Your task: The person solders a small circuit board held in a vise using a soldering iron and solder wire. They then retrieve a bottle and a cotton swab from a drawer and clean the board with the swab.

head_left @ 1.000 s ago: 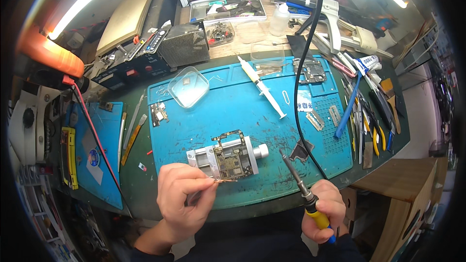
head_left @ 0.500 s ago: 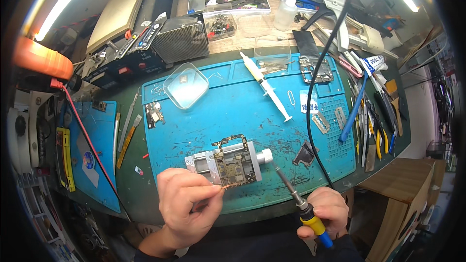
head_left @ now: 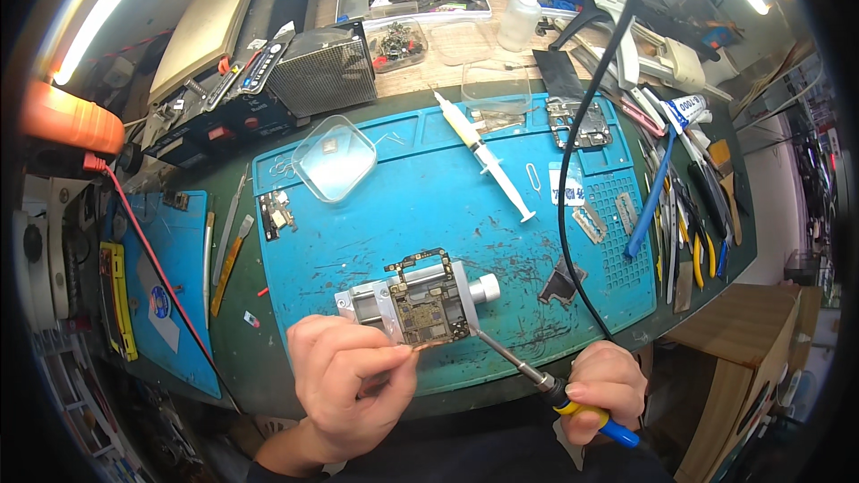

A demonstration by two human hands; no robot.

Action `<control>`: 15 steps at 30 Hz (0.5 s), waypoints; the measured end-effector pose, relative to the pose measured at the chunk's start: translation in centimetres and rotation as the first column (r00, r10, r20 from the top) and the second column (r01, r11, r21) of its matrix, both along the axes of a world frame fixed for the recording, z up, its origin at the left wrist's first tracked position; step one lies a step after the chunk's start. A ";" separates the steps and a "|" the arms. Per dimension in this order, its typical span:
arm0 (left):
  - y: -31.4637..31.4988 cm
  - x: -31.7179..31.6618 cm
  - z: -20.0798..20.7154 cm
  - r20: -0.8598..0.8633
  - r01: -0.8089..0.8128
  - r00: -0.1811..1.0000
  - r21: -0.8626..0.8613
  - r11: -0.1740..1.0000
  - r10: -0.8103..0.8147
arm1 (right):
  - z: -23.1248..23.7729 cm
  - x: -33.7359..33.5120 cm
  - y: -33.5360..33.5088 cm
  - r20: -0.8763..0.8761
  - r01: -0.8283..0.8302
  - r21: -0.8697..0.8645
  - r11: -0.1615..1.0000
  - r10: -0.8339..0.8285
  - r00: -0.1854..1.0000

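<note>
A phone circuit board [head_left: 426,311] sits clamped in a metal holder [head_left: 365,301] with a white knob [head_left: 485,289]. My left hand [head_left: 351,383] pinches a thin copper-coloured strip, apparently desoldering braid [head_left: 433,345], laid along the board's near edge. Gripped in my right hand [head_left: 606,390] is a soldering iron [head_left: 528,370] with a yellow and blue handle. Its tip points at the board's near right corner; whether it touches cannot be made out. The iron's black cable [head_left: 565,188] runs up across the mat.
The blue work mat [head_left: 394,224] bears a syringe [head_left: 483,156], a clear dish [head_left: 334,159], a second board [head_left: 579,124], blades [head_left: 589,224] and a dark metal piece [head_left: 561,283]. Pliers and tweezers [head_left: 693,224] lie to the right, a scraper [head_left: 231,265] to the left.
My right hand has swung the soldering iron's tip left and down, from beside the knob to the board's near right corner. The left hand keeps its pinch, and the view has shifted slightly.
</note>
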State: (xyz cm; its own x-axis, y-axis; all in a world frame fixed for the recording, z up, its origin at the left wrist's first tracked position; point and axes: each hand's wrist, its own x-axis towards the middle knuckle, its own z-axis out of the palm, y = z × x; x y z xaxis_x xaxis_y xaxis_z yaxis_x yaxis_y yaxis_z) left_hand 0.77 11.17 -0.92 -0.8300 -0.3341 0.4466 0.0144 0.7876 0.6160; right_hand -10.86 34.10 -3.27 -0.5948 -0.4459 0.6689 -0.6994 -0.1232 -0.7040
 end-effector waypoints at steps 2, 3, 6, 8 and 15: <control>0.1 -0.1 0.0 0.005 0.009 1.000 -0.012 1.000 -0.009 | 0.1 -0.1 0.1 -0.006 -0.031 0.014 0.999 0.031 0.999; 0.1 -0.2 -0.1 0.001 0.010 1.000 -0.014 1.000 -0.010 | 0.1 -0.1 0.1 -0.010 -0.043 0.015 0.999 0.043 0.999; 0.2 0.0 -0.2 -0.004 0.002 1.000 -0.013 1.000 -0.002 | 0.6 -0.8 0.5 0.025 -0.151 0.025 0.988 0.151 0.988; 0.1 0.0 -0.1 -0.005 -0.001 1.000 -0.014 1.000 0.001 | 0.7 -0.9 0.6 0.060 -0.185 0.016 0.983 0.184 0.981; 0.0 -0.1 -0.1 -0.009 0.016 1.000 -0.035 0.999 -0.016 | -0.4 0.6 0.2 0.078 -0.012 -0.121 0.993 0.022 0.997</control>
